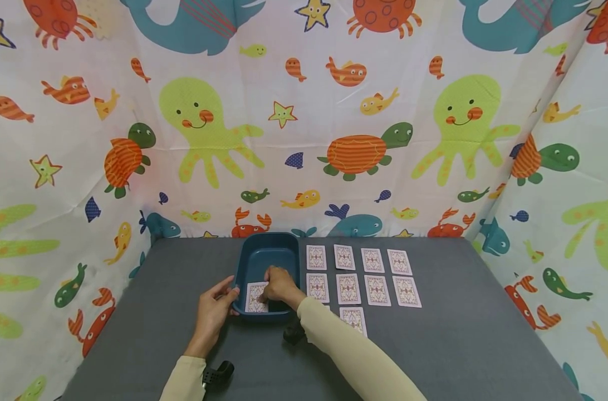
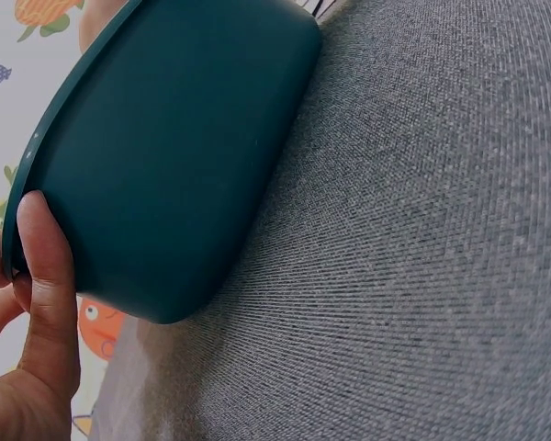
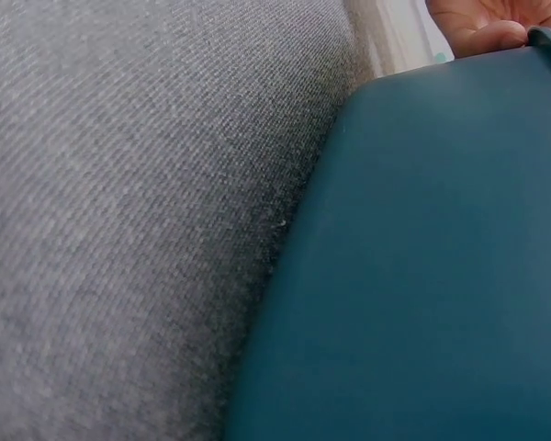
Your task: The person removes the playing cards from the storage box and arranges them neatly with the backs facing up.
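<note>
A dark teal plastic tray (image 1: 268,238) stands on the table with a face-down playing card (image 1: 255,297) at its near left inside. My left hand (image 1: 214,309) grips the tray's left rim; the left wrist view shows the thumb (image 2: 46,248) against the outer wall and fingers behind the rim. Reaching over the near right side, my right hand (image 1: 281,287) pinches the card's right edge with its fingers pointing down. The right wrist view holds only the tray's outer wall (image 3: 422,257) and part of the left hand (image 3: 487,23), so the right fingertips are hidden there.
Right of the tray, several face-down playing cards (image 1: 348,288) lie in rows. The right forearm partly covers the nearest row. The grey cloth-covered table (image 1: 459,345) ends at a sea-animal printed curtain (image 1: 304,111) behind and at both sides.
</note>
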`<state>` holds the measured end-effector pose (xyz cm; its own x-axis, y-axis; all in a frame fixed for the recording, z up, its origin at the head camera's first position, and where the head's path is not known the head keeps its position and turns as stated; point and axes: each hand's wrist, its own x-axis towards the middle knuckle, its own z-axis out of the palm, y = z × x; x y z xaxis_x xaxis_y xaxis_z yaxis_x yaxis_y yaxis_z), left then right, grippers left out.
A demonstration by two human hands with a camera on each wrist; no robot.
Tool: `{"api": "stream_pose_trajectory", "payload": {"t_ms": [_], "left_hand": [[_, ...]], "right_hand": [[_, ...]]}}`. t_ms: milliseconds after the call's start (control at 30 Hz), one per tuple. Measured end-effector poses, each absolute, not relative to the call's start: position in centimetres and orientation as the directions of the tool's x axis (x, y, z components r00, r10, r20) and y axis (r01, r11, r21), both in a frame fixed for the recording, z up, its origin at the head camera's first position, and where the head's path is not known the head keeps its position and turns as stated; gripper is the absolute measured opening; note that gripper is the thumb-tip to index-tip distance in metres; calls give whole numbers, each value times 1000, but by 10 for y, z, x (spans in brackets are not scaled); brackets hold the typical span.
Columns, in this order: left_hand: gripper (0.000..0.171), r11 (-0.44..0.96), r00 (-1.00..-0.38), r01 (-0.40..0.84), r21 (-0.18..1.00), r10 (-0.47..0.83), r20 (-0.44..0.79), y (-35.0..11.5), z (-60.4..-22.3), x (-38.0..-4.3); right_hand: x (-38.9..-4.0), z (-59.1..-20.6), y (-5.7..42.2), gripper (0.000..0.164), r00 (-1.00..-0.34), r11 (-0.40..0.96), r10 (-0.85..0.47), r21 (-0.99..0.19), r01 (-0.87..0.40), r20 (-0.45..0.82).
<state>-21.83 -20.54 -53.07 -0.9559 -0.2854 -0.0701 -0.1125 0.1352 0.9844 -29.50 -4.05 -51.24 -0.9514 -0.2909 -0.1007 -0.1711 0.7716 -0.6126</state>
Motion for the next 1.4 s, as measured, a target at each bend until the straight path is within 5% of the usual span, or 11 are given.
{"api": "stream_pose_trajectory", "payload": {"t_ms": [567, 1400], "left_hand": [[44, 131, -955, -103, 986, -289, -61, -204, -529, -220], [44, 146, -952, -110, 983, -300, -62, -205, -533, -219]], "right_hand": [[-298, -508, -37, 18, -964, 660, -265, -726, -195, 17], [-297, -491, -29, 14, -986, 556, -147, -818, -150, 82]]}}
